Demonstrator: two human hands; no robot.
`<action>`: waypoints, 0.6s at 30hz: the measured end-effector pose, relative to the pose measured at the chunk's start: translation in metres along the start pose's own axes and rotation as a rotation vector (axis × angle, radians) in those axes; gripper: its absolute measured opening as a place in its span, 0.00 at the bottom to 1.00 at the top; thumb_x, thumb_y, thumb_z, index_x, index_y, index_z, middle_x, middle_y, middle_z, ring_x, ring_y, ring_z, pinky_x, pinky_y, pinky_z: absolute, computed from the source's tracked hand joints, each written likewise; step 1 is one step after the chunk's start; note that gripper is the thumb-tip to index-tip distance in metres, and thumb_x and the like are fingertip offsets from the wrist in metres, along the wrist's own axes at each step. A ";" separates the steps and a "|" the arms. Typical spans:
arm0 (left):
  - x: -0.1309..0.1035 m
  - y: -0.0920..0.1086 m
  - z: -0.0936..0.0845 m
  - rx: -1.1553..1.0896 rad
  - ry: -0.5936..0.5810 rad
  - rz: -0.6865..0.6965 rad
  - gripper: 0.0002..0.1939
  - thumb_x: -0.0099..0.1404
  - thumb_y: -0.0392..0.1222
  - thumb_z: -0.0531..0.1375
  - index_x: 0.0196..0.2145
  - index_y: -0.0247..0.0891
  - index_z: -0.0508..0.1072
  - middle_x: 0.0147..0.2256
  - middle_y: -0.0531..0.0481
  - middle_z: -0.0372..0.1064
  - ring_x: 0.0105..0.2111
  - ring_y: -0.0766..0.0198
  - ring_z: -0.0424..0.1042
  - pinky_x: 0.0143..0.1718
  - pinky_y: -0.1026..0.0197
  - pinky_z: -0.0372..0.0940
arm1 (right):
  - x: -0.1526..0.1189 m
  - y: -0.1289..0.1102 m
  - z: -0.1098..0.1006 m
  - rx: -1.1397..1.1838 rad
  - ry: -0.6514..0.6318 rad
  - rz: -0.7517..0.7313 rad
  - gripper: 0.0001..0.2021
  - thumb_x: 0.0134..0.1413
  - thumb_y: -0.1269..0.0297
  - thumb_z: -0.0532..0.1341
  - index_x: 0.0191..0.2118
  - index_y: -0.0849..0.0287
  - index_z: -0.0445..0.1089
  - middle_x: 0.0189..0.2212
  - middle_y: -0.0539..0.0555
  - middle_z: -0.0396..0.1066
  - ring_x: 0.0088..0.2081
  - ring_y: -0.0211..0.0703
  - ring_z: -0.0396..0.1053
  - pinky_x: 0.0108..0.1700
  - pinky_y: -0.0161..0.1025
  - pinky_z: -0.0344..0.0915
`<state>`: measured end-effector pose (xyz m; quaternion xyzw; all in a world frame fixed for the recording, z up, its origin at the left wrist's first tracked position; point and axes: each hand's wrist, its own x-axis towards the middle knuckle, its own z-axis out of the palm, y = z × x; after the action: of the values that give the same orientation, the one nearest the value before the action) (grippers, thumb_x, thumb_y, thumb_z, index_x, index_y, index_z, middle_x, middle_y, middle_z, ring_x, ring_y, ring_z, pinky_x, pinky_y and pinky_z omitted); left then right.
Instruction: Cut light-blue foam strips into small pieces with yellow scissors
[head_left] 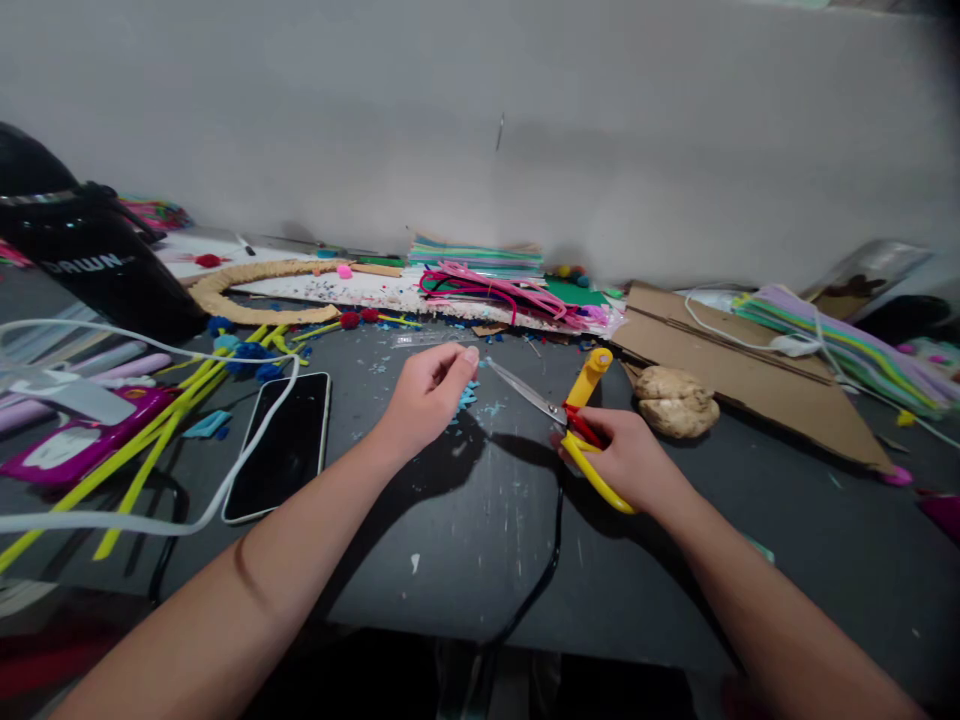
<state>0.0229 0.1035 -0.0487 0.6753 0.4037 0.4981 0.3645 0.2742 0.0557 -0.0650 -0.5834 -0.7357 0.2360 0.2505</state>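
Note:
My right hand (626, 455) grips scissors (531, 395) by their yellow and red handles. The blades look closed, or nearly so, and their tip points up and left toward my other hand. Thumb and fingers of my left hand (431, 395) are pinched together just left of that tip; whatever they hold is hidden. Light blue scraps (466, 398) show just below these fingers, and I cannot tell whether they are held or lie on the dark table (450, 560). Small pale clippings are scattered around there.
Left of my arm lie a phone (281, 445), yellow pipe cleaners (161, 435), a magenta glue gun (90, 440) with a looping white cable (225, 480), and a black bottle (90, 240). Cardboard (750, 385) and a lumpy beige ball (675, 402) sit right. Pink cords (510, 290) lie behind.

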 end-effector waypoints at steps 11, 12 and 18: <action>0.000 -0.001 0.000 -0.025 -0.010 -0.004 0.18 0.69 0.49 0.56 0.25 0.36 0.66 0.21 0.56 0.56 0.21 0.70 0.54 0.22 0.63 0.49 | 0.001 0.000 -0.001 0.003 -0.002 0.006 0.12 0.49 0.59 0.61 0.23 0.60 0.64 0.21 0.47 0.56 0.26 0.36 0.54 0.27 0.34 0.51; 0.000 -0.002 0.000 -0.031 -0.010 -0.004 0.18 0.69 0.49 0.56 0.25 0.36 0.66 0.21 0.56 0.56 0.21 0.70 0.54 0.22 0.63 0.50 | 0.001 0.000 -0.002 0.023 -0.003 0.022 0.11 0.48 0.59 0.62 0.23 0.60 0.64 0.21 0.47 0.56 0.26 0.36 0.54 0.27 0.34 0.51; 0.000 -0.004 0.001 -0.057 -0.005 -0.019 0.19 0.70 0.50 0.55 0.24 0.36 0.64 0.21 0.56 0.54 0.21 0.70 0.54 0.21 0.64 0.49 | -0.001 -0.002 -0.003 0.054 -0.006 0.039 0.11 0.46 0.61 0.64 0.24 0.59 0.62 0.21 0.46 0.56 0.26 0.36 0.52 0.27 0.34 0.51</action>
<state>0.0232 0.1052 -0.0525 0.6620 0.3950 0.5043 0.3891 0.2749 0.0544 -0.0616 -0.5898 -0.7183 0.2624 0.2593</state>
